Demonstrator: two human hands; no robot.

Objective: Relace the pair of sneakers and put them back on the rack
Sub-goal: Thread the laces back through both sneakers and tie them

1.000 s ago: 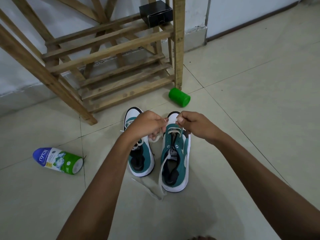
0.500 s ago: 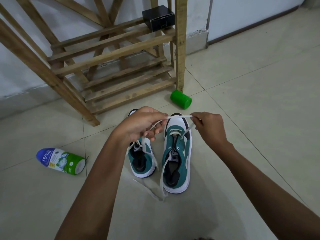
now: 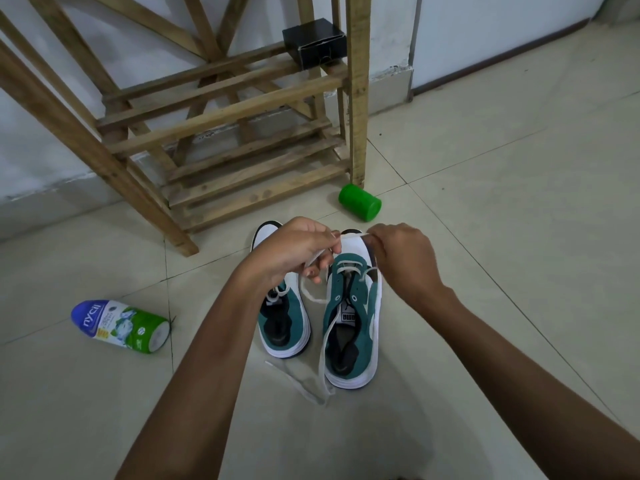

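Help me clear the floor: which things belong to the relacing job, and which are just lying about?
In use: right sneaker, left sneaker, white lace held by both hands, wooden rack.

Lying about: green canister, powder bottle, black box on the rack.

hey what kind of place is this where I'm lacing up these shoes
Probably a home entryway or utility corner, though that is a guess. A slatted wooden shoe rack stands against a plain white wall, the floor is large pale tiles, and a talc-type powder bottle lies on it.
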